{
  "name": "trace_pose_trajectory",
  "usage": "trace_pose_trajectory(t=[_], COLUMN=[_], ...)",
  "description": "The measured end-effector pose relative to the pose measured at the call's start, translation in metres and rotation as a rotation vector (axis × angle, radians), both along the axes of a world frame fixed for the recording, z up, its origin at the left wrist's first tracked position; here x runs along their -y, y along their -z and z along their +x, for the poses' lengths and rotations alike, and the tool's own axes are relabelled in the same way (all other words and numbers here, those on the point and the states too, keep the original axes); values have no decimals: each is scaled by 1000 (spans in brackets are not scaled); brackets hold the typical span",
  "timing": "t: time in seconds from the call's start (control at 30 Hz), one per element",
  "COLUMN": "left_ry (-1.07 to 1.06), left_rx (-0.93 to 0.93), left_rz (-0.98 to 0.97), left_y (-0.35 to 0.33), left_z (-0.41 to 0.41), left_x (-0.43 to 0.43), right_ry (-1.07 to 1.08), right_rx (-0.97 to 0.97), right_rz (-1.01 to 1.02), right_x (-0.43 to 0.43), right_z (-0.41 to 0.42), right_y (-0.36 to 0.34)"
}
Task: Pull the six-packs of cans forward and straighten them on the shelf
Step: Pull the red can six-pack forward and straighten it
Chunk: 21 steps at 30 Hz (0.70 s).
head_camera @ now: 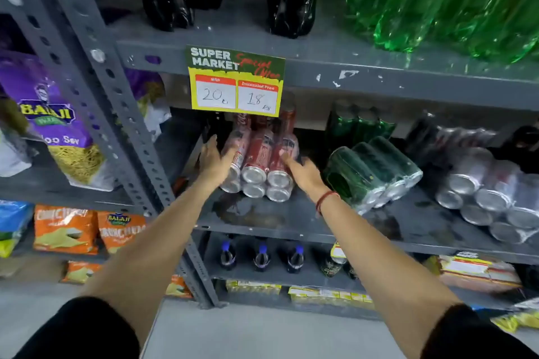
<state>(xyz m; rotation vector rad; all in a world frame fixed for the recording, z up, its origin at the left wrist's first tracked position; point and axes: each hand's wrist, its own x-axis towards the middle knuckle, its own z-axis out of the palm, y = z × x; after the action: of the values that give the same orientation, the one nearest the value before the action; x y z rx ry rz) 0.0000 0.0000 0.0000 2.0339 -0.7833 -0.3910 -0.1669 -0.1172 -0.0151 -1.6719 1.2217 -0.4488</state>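
Observation:
A shrink-wrapped six-pack of red cans lies on its side on the grey middle shelf, can bottoms toward me. My left hand presses against its left side, fingers spread. My right hand lies against its right side, fingers extended; a red thread circles that wrist. To the right, a green six-pack lies at an angle. Farther right is a silver six-pack, also skewed. More red and green cans stand behind in the shadow.
A yellow and green price sign hangs from the shelf above, just over the red pack. Dark and green soda bottles stand on the upper shelf. Small bottles fill the shelf below. Snack bags hang in the left rack beyond the upright post.

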Motion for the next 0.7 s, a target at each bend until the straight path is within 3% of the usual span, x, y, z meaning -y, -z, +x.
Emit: trace_pose_trajectory(t=[0.1,0.2,0.33,0.53,0.7], left_ry=[15,6,-63,-4,90], left_rx=[-209,-347,-407,-414,-278], left_rz=[96,130,13,-264,-284], left_y=[0,5,18,33,44], left_z=[16,18,14,5,8], left_x=[26,35,30,7,-11], right_ry=[-62,-22,70,-49,-160], right_rx=[172,266,417,425,408], right_rz=[333,378,395,136,-59], right_x=[5,8,4,1,5], right_z=[14,18,12,7,0], right_y=[-2,2,11,20,24])
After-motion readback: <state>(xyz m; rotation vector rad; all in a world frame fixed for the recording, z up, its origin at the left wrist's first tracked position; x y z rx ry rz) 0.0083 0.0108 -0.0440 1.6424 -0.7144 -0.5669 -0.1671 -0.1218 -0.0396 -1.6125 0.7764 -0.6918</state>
